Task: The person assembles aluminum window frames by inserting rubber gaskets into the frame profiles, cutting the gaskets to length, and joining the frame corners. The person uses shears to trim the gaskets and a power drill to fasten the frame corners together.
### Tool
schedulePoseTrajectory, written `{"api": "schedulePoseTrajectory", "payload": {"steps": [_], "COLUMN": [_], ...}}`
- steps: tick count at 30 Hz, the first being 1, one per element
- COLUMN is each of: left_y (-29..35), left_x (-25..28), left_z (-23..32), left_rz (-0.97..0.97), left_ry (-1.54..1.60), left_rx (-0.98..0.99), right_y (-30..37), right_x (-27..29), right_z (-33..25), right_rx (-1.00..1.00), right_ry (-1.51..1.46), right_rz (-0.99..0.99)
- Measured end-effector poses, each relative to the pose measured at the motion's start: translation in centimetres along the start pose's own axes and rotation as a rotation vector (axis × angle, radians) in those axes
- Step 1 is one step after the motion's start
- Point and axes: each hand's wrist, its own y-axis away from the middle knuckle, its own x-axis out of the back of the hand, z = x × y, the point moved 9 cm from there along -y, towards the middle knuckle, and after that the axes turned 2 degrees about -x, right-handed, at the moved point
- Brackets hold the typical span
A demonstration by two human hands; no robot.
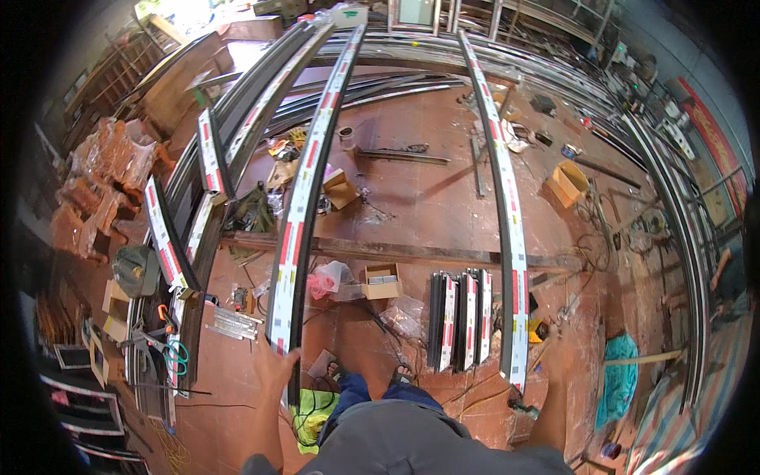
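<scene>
A red-brown floor (419,198) is running through the whole room, showing pale scuffs and catching a violet sheen toward the far left. Strong light (207,9) is pouring in at that far left corner, washing out whatever is lying beyond. Just nearer, a brown board (178,87) is standing on edge, and a slatted rack (119,67) is filling the space farther left. On the left, a wooden piece (111,158) (lumpy, orange-brown, glossy) is sitting on the floor. A grey-blue wall (689,55) is rising on the right, and a red panel (704,119) is standing along it.
</scene>
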Motion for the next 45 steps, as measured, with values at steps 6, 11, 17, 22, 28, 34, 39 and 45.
{"api": "schedulePoseTrajectory", "payload": {"steps": [6,11,17,22,28,34,39,45], "left_y": [14.3,23.7,24.7,27.3,23.7,17.9,7.0,-4.8], "left_x": [3.3,7.8,11.3,18.5,37.4,52.6,62.2,69.4], "left_z": [-6.9,-5.5,-6.8,-8.6,-13.8,-21.1,-23.0,-17.3], "left_rz": [0.034,0.054,0.101,0.17,0.178,0.501,0.632,1.401], "left_ry": [0.055,-0.01,0.165,0.217,-0.505,-0.756,-0.994,-0.574], "left_rx": [-0.01,0.052,0.214,0.278,-0.181,-0.244,-0.146,-0.357], "right_y": [1.2,9.6,18.0,14.2,18.6,12.3,-15.5,-20.0], "right_x": [-0.1,-24.6,-45.0,-43.4,-33.9,-16.9,-6.7,1.8], "right_z": [-14.6,-33.5,-48.4,-61.1,-70.9,-77.5,-65.8,-52.1], "right_rx": [0.151,0.04,-0.446,-0.563,-0.332,0.117,0.017,0.1], "right_ry": [-0.332,-0.875,-1.199,-1.327,-1.537,-1.734,-1.791,-1.946], "right_rz": [0.204,-0.849,-1.239,-1.235,-1.143,-0.592,-0.336,-0.11]}}
